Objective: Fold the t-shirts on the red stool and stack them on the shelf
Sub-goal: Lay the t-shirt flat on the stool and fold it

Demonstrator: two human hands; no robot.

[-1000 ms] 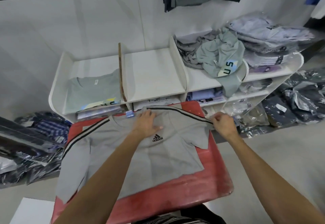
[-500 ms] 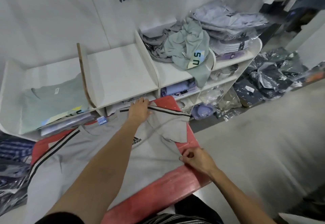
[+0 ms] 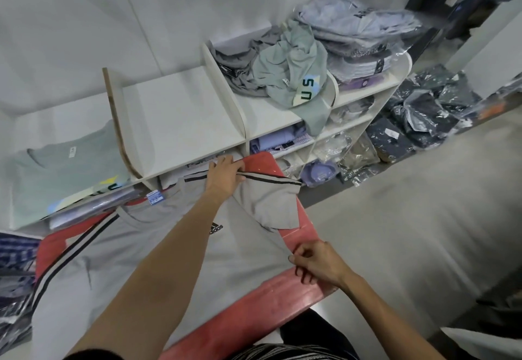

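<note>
Since a second ago, right hand (image 3: 319,265) dropped to pinch the limp t-shirt (image 3: 180,249) side seam; left hand (image 3: 224,177) grips its shoulder.

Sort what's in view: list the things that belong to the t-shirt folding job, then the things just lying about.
Job:
grey Adidas t-shirt
red stool
white shelf
folded green t-shirt
left hand, right hand

Lying about:
crumpled green shirt
bagged shirt stack
dark bagged clothes on the floor
</note>
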